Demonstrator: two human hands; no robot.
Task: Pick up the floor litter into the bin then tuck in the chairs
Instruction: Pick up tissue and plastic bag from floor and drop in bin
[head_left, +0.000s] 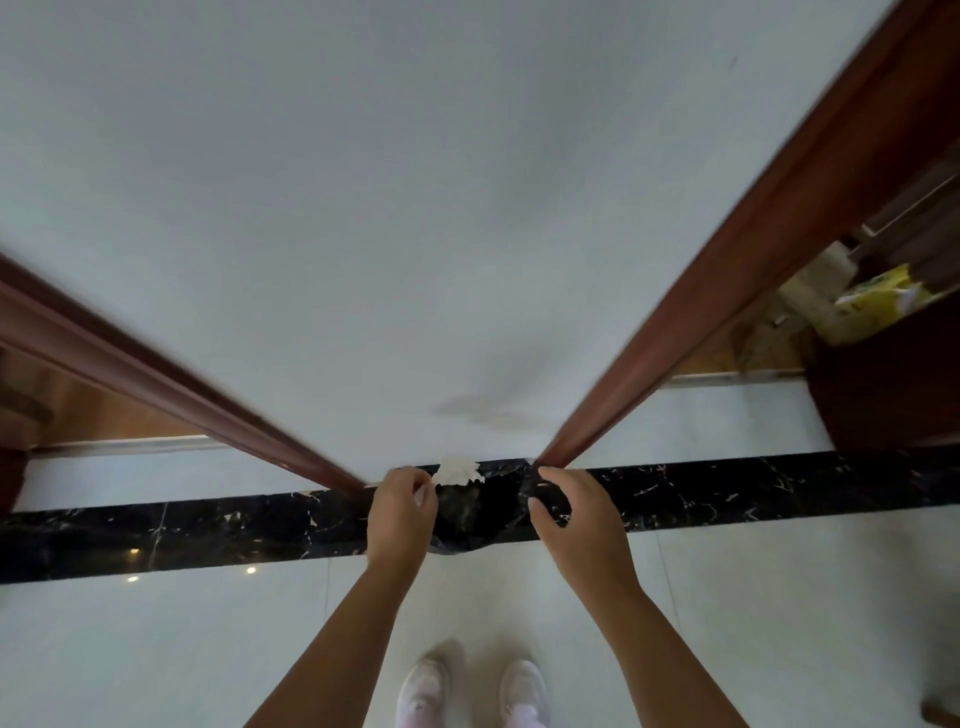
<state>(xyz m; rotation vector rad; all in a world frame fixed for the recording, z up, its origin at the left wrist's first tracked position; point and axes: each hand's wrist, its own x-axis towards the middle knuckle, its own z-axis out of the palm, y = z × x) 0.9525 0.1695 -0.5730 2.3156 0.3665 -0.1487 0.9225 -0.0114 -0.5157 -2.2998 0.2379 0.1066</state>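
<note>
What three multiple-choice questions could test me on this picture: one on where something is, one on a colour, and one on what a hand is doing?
1. Where is the white crumpled paper?
A. on a chair seat
B. at the fingertips of the left hand, above the black bag
C. inside a drawer

2. What colour is the floor strip along the wall?
A. black
B. red
C. green

3. What is the right hand doing?
A. spread flat, touching nothing
B. pointing at the wall
C. gripping the black bag's edge

Answers: B, the paper sticks out past the left hand's pinching fingers, over the bag; A, the strip is black with pale veins; C, the right hand's fingers curl round the bag's dark plastic.
</note>
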